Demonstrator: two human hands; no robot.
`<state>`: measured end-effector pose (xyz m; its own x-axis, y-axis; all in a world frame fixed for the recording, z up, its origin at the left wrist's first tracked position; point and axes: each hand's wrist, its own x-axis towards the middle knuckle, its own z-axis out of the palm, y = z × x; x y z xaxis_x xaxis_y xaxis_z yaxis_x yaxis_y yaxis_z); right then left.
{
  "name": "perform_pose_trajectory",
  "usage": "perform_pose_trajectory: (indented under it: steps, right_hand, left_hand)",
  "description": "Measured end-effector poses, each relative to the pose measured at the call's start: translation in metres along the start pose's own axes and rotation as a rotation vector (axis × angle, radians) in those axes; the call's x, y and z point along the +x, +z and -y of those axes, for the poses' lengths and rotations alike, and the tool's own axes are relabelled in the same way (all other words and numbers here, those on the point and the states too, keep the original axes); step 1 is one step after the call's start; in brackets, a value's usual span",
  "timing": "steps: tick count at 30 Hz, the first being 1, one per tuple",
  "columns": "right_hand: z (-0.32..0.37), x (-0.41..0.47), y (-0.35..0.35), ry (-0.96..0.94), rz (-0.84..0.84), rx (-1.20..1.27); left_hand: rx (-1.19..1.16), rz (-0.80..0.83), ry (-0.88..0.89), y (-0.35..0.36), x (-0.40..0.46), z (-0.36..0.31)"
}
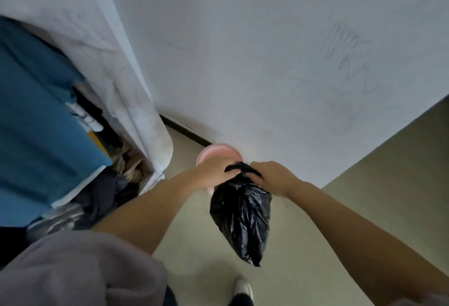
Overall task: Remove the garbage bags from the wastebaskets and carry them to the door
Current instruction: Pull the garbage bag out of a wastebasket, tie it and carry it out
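both hands on the neck of the black bag

and here we are, looking straight down: the left hand (pixel 213 172) and the right hand (pixel 269 175) are both clamped on the gathered top of a black garbage bag (pixel 241 218), fingers curled tight into the bunched plastic from either side. the two hands sit close together, the twisted neck of the bag squeezed between them. below the hands the bag hangs free in the air, full and crinkled, tapering to a point above the floor (pixel 303 245).

just beyond the left hand, partly hidden behind it, peeks the pink wastebasket (pixel 215 152), standing on the floor right against the white wall (pixel 267 50). the bag looks to be clear of the basket, though the hands cover the rim on the near side, so that's hard to say for sure.

out to the left of the left arm there's a white curtain-like cover (pixel 116 62) hanging over a rack, with blue fabric (pixel 36 111) and a heap of dark clothes (pixel 104 191) beneath it. near the bottom edge, under the bag, a white shoe (pixel 243 286) shows on the floor, and a grey sleeve (pixel 80 269) fills the lower left corner.
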<state>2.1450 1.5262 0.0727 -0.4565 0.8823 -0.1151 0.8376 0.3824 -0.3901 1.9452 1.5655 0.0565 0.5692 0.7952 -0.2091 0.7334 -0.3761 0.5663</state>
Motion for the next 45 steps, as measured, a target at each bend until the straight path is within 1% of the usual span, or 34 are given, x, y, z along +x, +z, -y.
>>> perform_pose_trajectory:
  steps: [2, 4, 8, 10, 13, 15, 16, 18, 19, 22, 25, 29, 31, 34, 37, 40, 42, 45]
  right_hand:
    - [0.007, 0.010, -0.002, -0.112, 0.089, -0.062]
    - [0.017, 0.018, 0.001, -0.232, 0.132, -0.096]
    - [0.068, 0.022, 0.025, -0.457, 0.225, -0.105]
    - [0.101, 0.021, 0.045, -0.572, 0.231, -0.137]
    - [0.167, 0.017, 0.076, -0.757, 0.248, -0.218]
    - [0.222, 0.007, 0.099, -0.871, 0.301, -0.282]
    - [0.250, -0.001, 0.111, -0.912, 0.346, -0.276]
    - [0.308, -0.023, 0.134, -0.998, 0.433, -0.261]
    - [0.336, -0.039, 0.147, -1.072, 0.446, -0.268]
    - [0.419, -0.092, 0.183, -1.264, 0.457, -0.275]
    - [0.499, -0.153, 0.217, -1.433, 0.416, -0.289]
    - [0.592, -0.241, 0.259, -1.630, 0.461, -0.247]
    - [0.636, -0.281, 0.279, -1.735, 0.473, -0.268]
    - [0.695, -0.335, 0.306, -1.853, 0.550, -0.296]
    - [0.742, -0.375, 0.334, -1.944, 0.631, -0.323]
    - [0.784, -0.398, 0.360, -2.020, 0.651, -0.353]
    - [0.807, -0.407, 0.374, -2.049, 0.681, -0.323]
    - [0.844, -0.417, 0.402, -2.116, 0.759, -0.333]
  left_hand:
    - [0.010, -0.050, -0.061, -0.002, -0.027, -0.002]
    - [0.024, -0.092, -0.133, -0.003, -0.058, -0.001]
    - [-0.031, -0.155, -0.315, 0.011, -0.138, 0.004]
    - [-0.057, -0.210, -0.414, 0.024, -0.185, 0.007]
    - [-0.137, -0.318, -0.610, 0.046, -0.267, 0.006]
    - [-0.170, -0.414, -0.726, 0.063, -0.328, -0.001]
    - [-0.175, -0.467, -0.773, 0.072, -0.360, -0.005]
    - [-0.172, -0.566, -0.866, 0.094, -0.427, -0.017]
    - [-0.166, -0.601, -0.912, 0.107, -0.461, -0.024]
    - [-0.145, -0.667, -1.049, 0.142, -0.560, -0.044]
    - [-0.139, -0.713, -1.182, 0.176, -0.655, -0.066]
    - [-0.145, -0.775, -1.329, 0.226, -0.772, -0.102]
    - [-0.149, -0.806, -1.410, 0.251, -0.821, -0.122]
    - [-0.176, -0.854, -1.556, 0.285, -0.879, -0.146]
    - [-0.225, -0.869, -1.675, 0.311, -0.922, -0.160]
    - [-0.263, -0.889, -1.778, 0.322, -0.957, -0.163]
    - [-0.266, -0.905, -1.838, 0.323, -0.977, -0.162]
    - [-0.374, -0.947, -1.934, 0.331, -1.003, -0.153]
